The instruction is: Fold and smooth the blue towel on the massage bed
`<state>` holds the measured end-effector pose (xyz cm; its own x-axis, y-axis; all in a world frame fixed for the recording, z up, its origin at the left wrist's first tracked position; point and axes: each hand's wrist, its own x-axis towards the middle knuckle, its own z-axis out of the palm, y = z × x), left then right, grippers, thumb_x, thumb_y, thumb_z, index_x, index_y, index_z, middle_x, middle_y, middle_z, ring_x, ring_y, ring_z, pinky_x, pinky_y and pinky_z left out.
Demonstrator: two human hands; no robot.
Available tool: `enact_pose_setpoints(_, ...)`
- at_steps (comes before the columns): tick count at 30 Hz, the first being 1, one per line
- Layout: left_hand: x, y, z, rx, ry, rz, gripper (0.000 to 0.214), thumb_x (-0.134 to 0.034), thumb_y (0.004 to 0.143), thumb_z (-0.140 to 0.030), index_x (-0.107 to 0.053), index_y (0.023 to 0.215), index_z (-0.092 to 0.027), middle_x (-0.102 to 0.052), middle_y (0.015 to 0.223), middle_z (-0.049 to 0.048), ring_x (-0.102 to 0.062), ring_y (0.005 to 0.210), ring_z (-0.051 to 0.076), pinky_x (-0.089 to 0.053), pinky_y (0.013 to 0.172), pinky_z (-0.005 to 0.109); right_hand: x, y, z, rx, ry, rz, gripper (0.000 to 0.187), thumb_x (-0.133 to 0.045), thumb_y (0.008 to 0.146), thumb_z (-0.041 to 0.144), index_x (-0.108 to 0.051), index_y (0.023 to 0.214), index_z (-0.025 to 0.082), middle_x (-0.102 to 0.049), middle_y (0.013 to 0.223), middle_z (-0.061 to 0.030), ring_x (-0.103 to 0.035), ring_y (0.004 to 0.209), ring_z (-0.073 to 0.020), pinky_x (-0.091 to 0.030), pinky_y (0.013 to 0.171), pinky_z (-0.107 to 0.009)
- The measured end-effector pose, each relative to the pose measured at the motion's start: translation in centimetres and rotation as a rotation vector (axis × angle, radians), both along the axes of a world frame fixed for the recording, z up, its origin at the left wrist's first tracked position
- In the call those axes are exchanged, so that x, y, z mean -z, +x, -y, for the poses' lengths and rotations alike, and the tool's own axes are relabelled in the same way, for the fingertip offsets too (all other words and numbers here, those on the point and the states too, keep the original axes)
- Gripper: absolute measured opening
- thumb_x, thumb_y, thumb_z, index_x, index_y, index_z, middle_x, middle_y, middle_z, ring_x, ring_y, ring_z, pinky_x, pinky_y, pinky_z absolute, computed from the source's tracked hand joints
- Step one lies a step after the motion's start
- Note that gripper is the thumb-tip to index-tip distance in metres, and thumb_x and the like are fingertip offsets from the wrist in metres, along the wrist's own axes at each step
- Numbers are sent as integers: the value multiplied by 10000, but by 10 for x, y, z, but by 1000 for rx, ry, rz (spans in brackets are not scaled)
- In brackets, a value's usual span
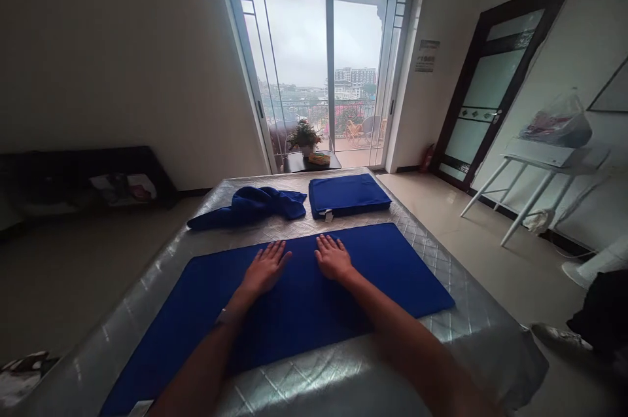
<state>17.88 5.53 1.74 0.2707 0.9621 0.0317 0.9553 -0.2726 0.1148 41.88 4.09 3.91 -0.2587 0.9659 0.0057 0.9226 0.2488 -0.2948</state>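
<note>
The left hand (267, 264) and right hand (333, 258) are lying flat on the blue cloth (304, 302), fingers straight, gripping nothing, and the cloth is spreading across the silvery cover (304, 378). That cover is looking slick, so uneven pressing could be rucking the cloth; a forward shove could be nudging the folded stack (350, 193) or crumpled cloth (255, 203) just beyond.

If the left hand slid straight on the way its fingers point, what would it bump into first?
The left hand would probably meet the crumpled blue cloth, near its right end, though depth is unclear.
</note>
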Motion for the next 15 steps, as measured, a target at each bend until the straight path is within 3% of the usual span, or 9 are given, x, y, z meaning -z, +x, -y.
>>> enact_pose_setpoints(3, -3, -62, 0, -133, -23, -21, 690, -169, 1042, -533, -271, 1601, -143, -267, 1668, 129, -196, 1561, 265, -178, 1260, 518, -3, 63, -9, 100, 1, 80, 612, -187, 1057, 406, -257, 1621, 179, -215, 1684, -49, -164, 1560, -194, -88, 1262, -455)
enact_pose_setpoints(8, -1, -153, 0, -359, -51, -40, 676, -137, 1039, -465, -328, 1573, -96, -300, 1657, 161, -232, 1548, 305, -208, 1239, 543, 2, 176, -23, 388, -29, 214, 636, -214, 1057, 416, -235, 1621, 124, -199, 1687, -92, -183, 1556, -233, -146, 1255, -449)
enact_pose_setpoints(12, 4, -179, -1, -353, -2, -23, 622, -165, 1041, -363, -408, 1519, -46, -364, 1626, 172, -268, 1530, 312, -194, 1246, 507, 12, 204, -28, 462, -10, 224, 656, -199, 1058, 450, -211, 1629, 128, -204, 1688, -89, -198, 1552, -237, -165, 1256, -427)
enact_pose_setpoints(15, 2, -179, -1, -439, 70, 62, 646, -163, 1042, -396, -481, 1444, -3, -466, 1557, 199, -399, 1460, 302, -317, 1200, 446, 12, 204, -31, 468, 2, 210, 641, -213, 1058, 450, -250, 1624, 151, -241, 1682, -77, -234, 1541, -241, -192, 1249, -435)
